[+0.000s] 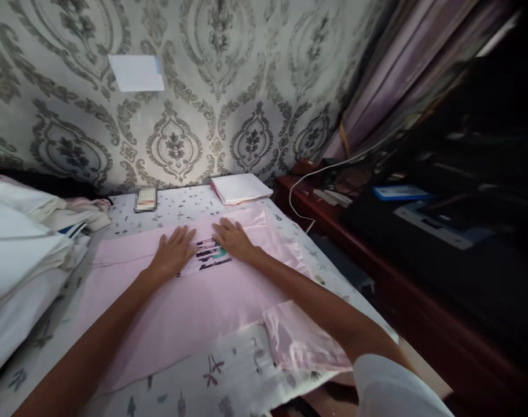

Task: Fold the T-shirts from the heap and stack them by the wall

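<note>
A pale pink shirt (168,324) with a dark and teal print (207,263) lies spread on a white patterned sheet (212,376). A shiny pink sleeve-like flap (303,339) sticks out at its lower right. My left hand (173,253) rests palm down on the cloth, left of the print, fingers stretched out. On the other side, my right hand (233,238) lies flat over the print's upper right edge, its fingers extended and partly covering it. Neither hand grasps the cloth.
A folded white cloth (240,188) and a small card-like item (146,198) lie near the wall. White clothes (21,255) are heaped at left. A dark red desk (403,301) stands at right, with a white cable (292,200) and a blue item (400,193).
</note>
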The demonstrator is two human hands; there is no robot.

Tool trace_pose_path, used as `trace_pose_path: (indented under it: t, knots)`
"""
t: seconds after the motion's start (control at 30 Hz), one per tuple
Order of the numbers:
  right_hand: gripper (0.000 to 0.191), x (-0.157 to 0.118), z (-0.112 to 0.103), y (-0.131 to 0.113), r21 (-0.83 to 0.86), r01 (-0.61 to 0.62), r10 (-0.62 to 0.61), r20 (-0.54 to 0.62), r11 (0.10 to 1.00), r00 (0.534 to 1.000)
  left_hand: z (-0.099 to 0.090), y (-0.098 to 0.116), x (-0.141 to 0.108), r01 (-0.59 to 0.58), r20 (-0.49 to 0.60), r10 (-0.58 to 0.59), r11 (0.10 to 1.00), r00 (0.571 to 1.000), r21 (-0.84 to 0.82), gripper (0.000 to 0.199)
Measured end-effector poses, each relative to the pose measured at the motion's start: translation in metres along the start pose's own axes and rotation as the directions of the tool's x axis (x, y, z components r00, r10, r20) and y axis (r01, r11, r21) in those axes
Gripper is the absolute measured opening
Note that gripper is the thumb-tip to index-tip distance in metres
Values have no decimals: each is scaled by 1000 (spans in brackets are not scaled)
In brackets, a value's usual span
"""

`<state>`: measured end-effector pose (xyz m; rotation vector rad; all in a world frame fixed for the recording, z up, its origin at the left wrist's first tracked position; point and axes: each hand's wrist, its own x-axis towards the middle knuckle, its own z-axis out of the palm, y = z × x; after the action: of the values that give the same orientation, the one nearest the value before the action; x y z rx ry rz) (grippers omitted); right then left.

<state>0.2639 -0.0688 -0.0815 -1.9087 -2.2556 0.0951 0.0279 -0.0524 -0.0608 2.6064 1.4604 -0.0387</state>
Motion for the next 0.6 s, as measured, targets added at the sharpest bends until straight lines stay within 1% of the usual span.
trace_pose_path:
  t: [0.07,0.2,0.27,0.37,0.47,0.53,0.6]
  knots:
    - [52,-10,-3,13,25,-49,49,-3,998,999,3,-8,-1,55,-12,-55,998,998,20,64]
    - [50,-38,-17,62,10,-255,255,-12,967,967,8,-47,-17,113,-66,-111,993,992,38,65]
    - [49,-55,-24,84,-7,-301,300,-37,954,953,9,-63,-27,136,-73,-132,990,989,47,67]
    - [49,-85,-30,102,-26,-334,331,-92,942,939,8,-74,-39,163,-103,-157,985,982,57,70]
    - [52,-131,-30,110,-19,-412,406,-135,911,904,6,-74,-47,161,-137,-151,985,979,67,70]
    - [54,-173,-26,109,3,-466,458,-187,885,869,6,-72,-54,153,-149,-141,986,979,72,70]
    - [54,-221,-21,101,37,-494,487,-252,868,836,8,-71,-63,132,-163,-118,988,979,76,68]
